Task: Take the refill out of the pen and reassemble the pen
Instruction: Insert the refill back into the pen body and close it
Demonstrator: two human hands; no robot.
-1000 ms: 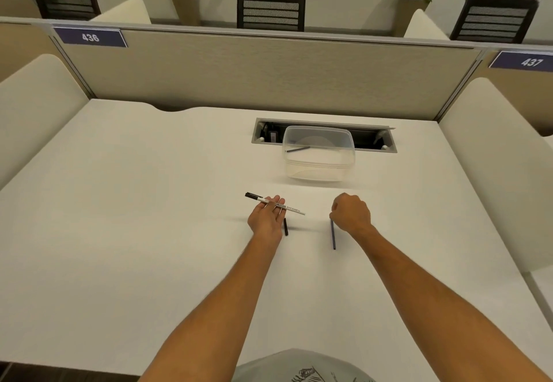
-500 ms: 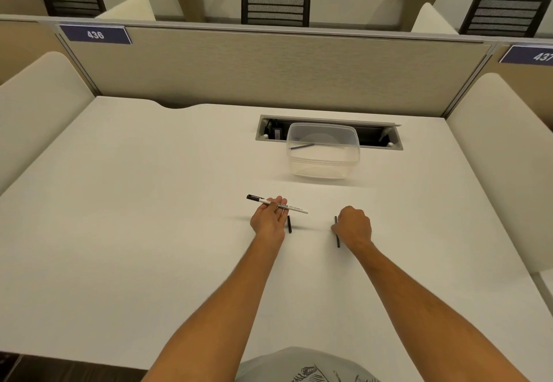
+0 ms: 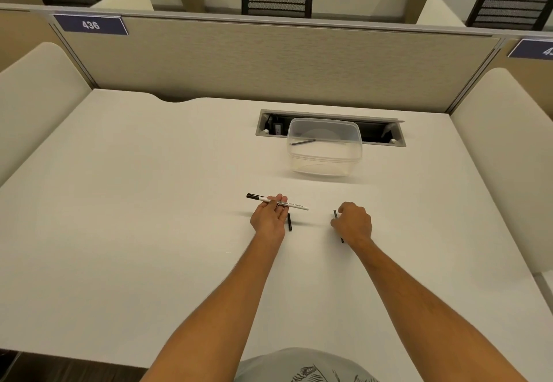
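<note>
the white pen body (image 3: 276, 201), black at its left end and printed along its barrel, is held across the fingers of the left hand (image 3: 268, 217), slanting from upper left down to the right. the fingers are extended beneath it rather than wrapped round it, and the thumb appears to be pressed on top, though the exact pinch cannot be made out. both ends of the pen body are left projecting past the hand, above the white bench (image 3: 149, 217).

just right of the left hand a short black piece (image 3: 289, 221), possibly the cap, is seen lying on the bench, pointing roughly toward and away from the person, close to the fingers but apart from them.

the right hand (image 3: 353, 223) is lowered to the bench with its fingers curled, and a thin dark refill (image 3: 335, 214) is gripped in it. one end of the refill is shown beyond the fingers and the other near the wrist, while the middle is hidden by the hand. whether the refill is resting on the bench cannot be told.

farther back on the bench a clear plastic container (image 3: 326, 154) is set, partly in front of a recessed cable tray (image 3: 386, 134). a thin dark stick (image 3: 302, 142) is seen inside the container near its left wall. behind the bench a beige partition (image 3: 269, 61) is fixed, and a blue label (image 3: 90, 24) reading 436 is carried on it.
</note>
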